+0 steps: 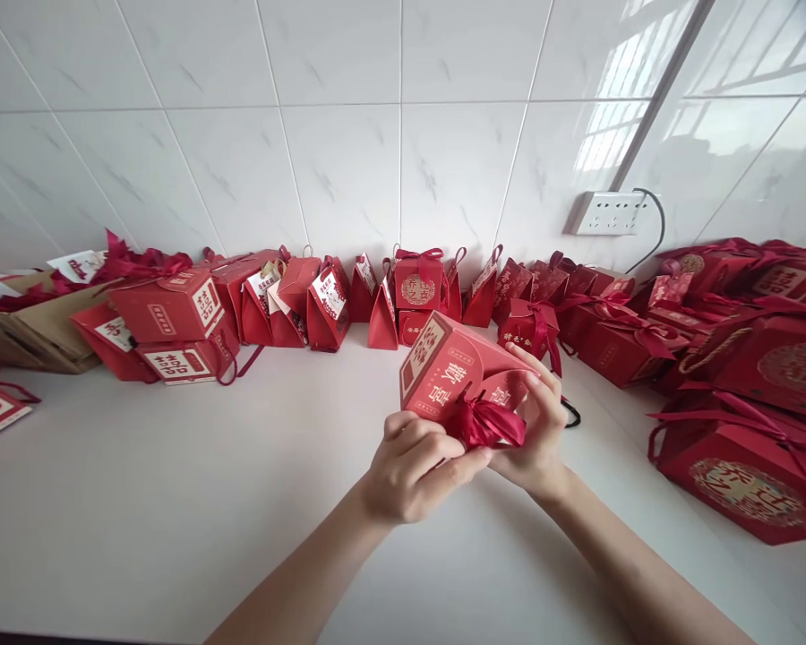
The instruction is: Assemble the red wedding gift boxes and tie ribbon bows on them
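A red gift box (447, 381) with cream lettering is held up above the white table, tilted, its decorated end turned to the left. At its near side sits a crimson ribbon bow (487, 421). My left hand (420, 466) is closed at the lower edge of the box, thumb and fingers by the ribbon. Around the right end of the box wraps my right hand (537, 430), with fingers over the top edge and the thumb below. Parts of both hands' fingers are hidden behind the box.
Along the tiled wall stands a row of small red triangular boxes (329, 305). Stacked red boxes (167, 309) sit at the left, beside a brown box (54, 327). Larger ribboned boxes (745, 466) fill the right side. A white power strip (604, 213) is on the wall above the white tabletop (175, 502).
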Tool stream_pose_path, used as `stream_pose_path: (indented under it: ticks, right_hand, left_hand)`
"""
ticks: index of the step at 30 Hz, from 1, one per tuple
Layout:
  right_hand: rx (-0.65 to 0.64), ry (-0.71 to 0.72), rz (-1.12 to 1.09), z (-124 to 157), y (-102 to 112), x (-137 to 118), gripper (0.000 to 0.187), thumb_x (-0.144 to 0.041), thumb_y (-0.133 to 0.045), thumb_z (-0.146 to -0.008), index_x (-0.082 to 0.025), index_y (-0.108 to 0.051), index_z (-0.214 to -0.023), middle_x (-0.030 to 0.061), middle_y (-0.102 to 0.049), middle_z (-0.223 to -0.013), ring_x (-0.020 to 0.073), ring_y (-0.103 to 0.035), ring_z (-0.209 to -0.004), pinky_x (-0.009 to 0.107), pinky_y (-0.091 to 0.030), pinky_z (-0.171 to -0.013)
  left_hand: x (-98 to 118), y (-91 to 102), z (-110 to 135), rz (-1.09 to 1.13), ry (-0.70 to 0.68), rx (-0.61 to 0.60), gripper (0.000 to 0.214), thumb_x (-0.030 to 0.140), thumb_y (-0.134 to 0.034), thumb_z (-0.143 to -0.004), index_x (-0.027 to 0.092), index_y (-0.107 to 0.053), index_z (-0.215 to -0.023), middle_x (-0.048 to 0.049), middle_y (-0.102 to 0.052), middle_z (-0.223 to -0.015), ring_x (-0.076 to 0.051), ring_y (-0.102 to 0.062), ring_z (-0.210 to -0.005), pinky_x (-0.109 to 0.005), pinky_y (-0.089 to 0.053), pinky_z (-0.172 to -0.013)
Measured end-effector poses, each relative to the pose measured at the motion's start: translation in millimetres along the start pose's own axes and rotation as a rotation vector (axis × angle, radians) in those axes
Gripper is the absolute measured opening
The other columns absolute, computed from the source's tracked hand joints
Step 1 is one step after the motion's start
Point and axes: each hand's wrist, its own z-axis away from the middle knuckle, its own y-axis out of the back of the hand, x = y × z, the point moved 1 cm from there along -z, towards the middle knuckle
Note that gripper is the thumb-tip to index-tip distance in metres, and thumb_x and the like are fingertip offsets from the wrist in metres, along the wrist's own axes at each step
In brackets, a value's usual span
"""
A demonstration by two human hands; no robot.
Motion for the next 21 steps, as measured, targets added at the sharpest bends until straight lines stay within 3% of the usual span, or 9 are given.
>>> stream_pose_path:
  ticks: [3, 5, 7, 9, 11, 13, 15, 17, 21]
  right_hand:
    - [-0.015, 0.029, -0.041, 0, 0, -2, 0.096, -0.044, -0.077, -0.067, -0.035, -0.017, -0.142, 0.0128, -0.028, -0.141, 0.0359, -0.036, -0.130, 0.060, -0.043, -0.096]
    - [-0.073, -0.088, -0.062, -1, 1, -1, 0.102, -0.044, -0.079, -0.064, -0.031, -0.016, -0.143, 0.0143, -0.035, -0.135, 0.0349, -0.042, -0.125, 0.057, -0.045, -0.093]
    - [-0.087, -0.366, -0.167, -4, 1, 1, 0.099, -0.046, -0.077, -0.065, -0.028, -0.017, -0.142, 0.0129, -0.046, -0.125, 0.0319, -0.050, -0.115, 0.054, -0.047, -0.091]
    - [-0.013, -0.759, -0.433, -9, 3, 4, 0.079, -0.055, -0.065, -0.072, -0.027, -0.028, -0.135, 0.0090, -0.056, -0.114, 0.0280, -0.056, -0.106, 0.048, -0.050, -0.086]
    - [0.074, -1.139, -0.823, -15, 6, 4, 0.058, -0.063, -0.050, -0.078, -0.026, -0.042, -0.122, 0.0060, -0.062, -0.106, 0.0241, -0.061, -0.097, 0.037, -0.055, -0.075]
    - [0.112, -1.388, -1.191, -22, 9, 2, 0.049, -0.063, -0.044, -0.080, -0.024, -0.050, -0.109, 0.0053, -0.064, -0.099, 0.0201, -0.063, -0.089, 0.026, -0.055, -0.061]
    - [0.103, -1.474, -1.450, -27, 11, 0, 0.041, -0.056, -0.047, -0.079, -0.023, -0.052, -0.104, 0.0051, -0.065, -0.097, 0.0171, -0.063, -0.090, 0.017, -0.052, -0.053]
    - [0.086, -1.449, -1.596, -29, 12, -1, 0.038, -0.051, -0.050, -0.079, -0.023, -0.052, -0.104, 0.0051, -0.066, -0.097, 0.0158, -0.062, -0.093, 0.014, -0.050, -0.051]
    - [0.049, -1.392, -1.593, -27, 7, -1, 0.044, -0.058, -0.050, -0.078, -0.023, -0.054, -0.105, 0.0055, -0.066, -0.098, 0.0182, -0.063, -0.096, 0.020, -0.055, -0.058]
  left_hand:
    - [-2, 1.5, -2, 0.025, 0.029, -0.008, 0.015, 0.010, -0.062, -0.081, 0.018, -0.065, -0.094, 0.0049, -0.056, -0.063, -0.009, -0.052, -0.066, -0.026, -0.037, -0.069]
    - [-10, 1.6, -1, 0.031, 0.159, 0.014, 0.013, 0.010, -0.060, -0.083, 0.019, -0.062, -0.092, 0.0035, -0.055, -0.067, -0.010, -0.051, -0.067, -0.026, -0.039, -0.069]
    - [-21, 1.1, 2, -0.005, 0.344, 0.077, 0.017, 0.008, -0.056, -0.085, 0.019, -0.059, -0.096, 0.0006, -0.055, -0.076, -0.011, -0.050, -0.070, -0.026, -0.042, -0.068]
    - [-31, -0.6, 8, -0.036, 0.456, 0.103, 0.024, 0.005, -0.051, -0.085, 0.019, -0.055, -0.104, -0.0025, -0.053, -0.084, -0.013, -0.050, -0.074, -0.026, -0.045, -0.068]
    - [-37, -3.9, 13, -0.003, 0.453, 0.013, 0.027, 0.005, -0.047, -0.085, 0.018, -0.052, -0.108, -0.0047, -0.052, -0.088, -0.014, -0.051, -0.077, -0.027, -0.047, -0.070]
    - [-35, -7.9, 18, 0.066, 0.386, -0.144, 0.028, 0.006, -0.046, -0.085, 0.017, -0.050, -0.110, -0.0058, -0.052, -0.091, -0.015, -0.053, -0.081, -0.028, -0.049, -0.072]
    - [-29, -11.0, 21, 0.133, 0.314, -0.279, 0.027, 0.007, -0.045, -0.085, 0.018, -0.050, -0.110, -0.0065, -0.052, -0.093, -0.015, -0.054, -0.084, -0.028, -0.050, -0.073]
    - [-24, -12.7, 23, 0.180, 0.272, -0.359, 0.024, 0.006, -0.044, -0.084, 0.019, -0.052, -0.103, -0.0056, -0.053, -0.093, -0.014, -0.055, -0.081, -0.025, -0.050, -0.069]
    - [-26, -12.3, 28, 0.194, 0.303, -0.460, 0.020, 0.005, -0.041, -0.083, 0.019, -0.054, -0.087, -0.0034, -0.054, -0.089, -0.011, -0.056, -0.071, -0.022, -0.047, -0.061]
